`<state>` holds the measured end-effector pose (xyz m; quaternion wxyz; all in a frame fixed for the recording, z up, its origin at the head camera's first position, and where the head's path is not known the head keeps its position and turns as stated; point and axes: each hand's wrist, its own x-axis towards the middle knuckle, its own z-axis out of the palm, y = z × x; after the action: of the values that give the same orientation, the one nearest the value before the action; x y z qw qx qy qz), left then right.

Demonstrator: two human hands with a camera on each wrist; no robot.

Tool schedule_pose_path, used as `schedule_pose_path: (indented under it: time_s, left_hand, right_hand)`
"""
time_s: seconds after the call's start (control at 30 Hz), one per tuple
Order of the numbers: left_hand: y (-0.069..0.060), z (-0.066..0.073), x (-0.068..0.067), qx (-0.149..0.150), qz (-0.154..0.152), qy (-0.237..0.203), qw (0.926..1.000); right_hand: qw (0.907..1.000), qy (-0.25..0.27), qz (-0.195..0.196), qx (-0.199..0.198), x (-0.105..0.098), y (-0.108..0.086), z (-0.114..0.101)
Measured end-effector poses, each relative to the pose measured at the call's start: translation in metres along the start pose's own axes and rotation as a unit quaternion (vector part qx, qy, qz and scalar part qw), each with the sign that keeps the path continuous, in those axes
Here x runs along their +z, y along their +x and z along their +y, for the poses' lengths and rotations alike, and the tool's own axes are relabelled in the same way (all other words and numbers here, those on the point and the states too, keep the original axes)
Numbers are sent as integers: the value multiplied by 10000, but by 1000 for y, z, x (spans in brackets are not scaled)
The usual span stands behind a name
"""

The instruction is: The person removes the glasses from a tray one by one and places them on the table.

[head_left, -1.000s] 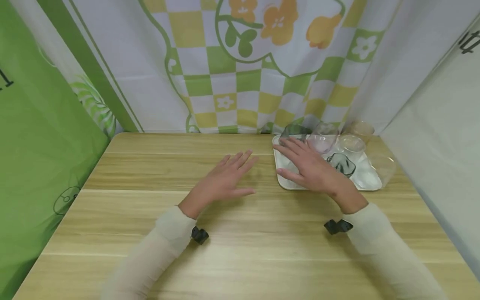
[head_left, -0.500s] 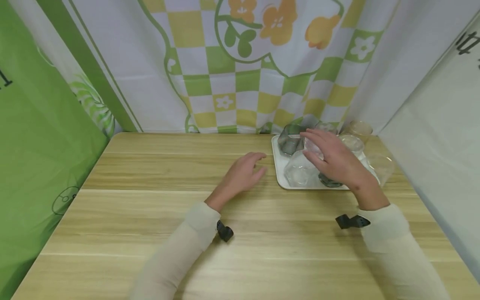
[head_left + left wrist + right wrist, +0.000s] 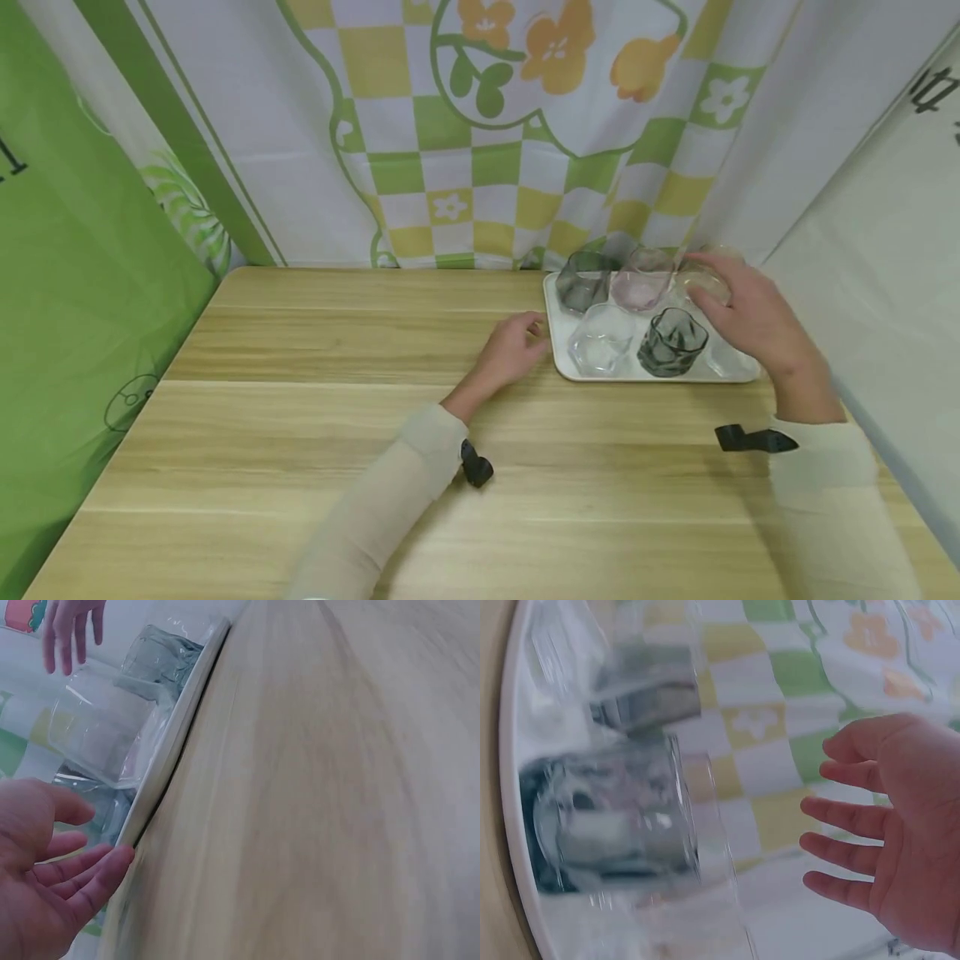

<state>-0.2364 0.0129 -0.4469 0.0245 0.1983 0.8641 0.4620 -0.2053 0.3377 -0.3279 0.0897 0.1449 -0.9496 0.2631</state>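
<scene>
A white tray stands at the back right of the wooden table with several drinking glasses on it. Along its front are a clear glass and a smoky ribbed glass; behind them stand a grey glass and a pinkish glass. My left hand is at the tray's left edge, fingers loosely bent. In the left wrist view its fingertips meet or nearly meet the rim. Above the tray's right side hovers my right hand, fingers spread and holding nothing, partly covering the glasses there.
A patterned curtain hangs right behind the table's back edge. Green cloth borders the left side, and pale cloth the right. The wooden table top extends left and in front of the tray.
My right hand has moved rightward across the tray, uncovering the left and middle glasses. The left hand has come right to the tray's edge, its fingers now more bent. The glasses stand unmoved.
</scene>
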Motion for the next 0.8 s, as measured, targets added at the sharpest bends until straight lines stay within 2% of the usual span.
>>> schedule_pose_path:
  time_s: [0.17,0.37,0.43,0.5,0.57,0.63,0.77,0.8]
  left_hand:
    - [2,3,5,-34,9,-86,10000]
    - [5,6,9,-72,8,75,9999]
    - [6,6,10,-103,38,117,9999]
    - [6,7,11,-113,62,161,9998]
    - [7,8,12,-130,59,199,9997]
    - [7,8,14,-187,28,251,9995]
    - [7,8,16,-374,-26,388,9985]
    - [8,8,16,-422,-23,435,9982]
  right_hand:
    - [9957,305,67,874,-14,-8,19]
    - [9829,636,604,1622,-17,-13,51]
    - [9763,919,761,1808,-15,-15,62]
    - [9651,1407,913,2013,-12,-18,73]
    - [9453,2135,1070,2224,-10,-21,83]
    - [9174,2941,1204,2395,-8,-25,91]
    - [8516,4319,1414,2613,-2,-30,107]
    - [8295,4701,1476,2628,0,-31,111]
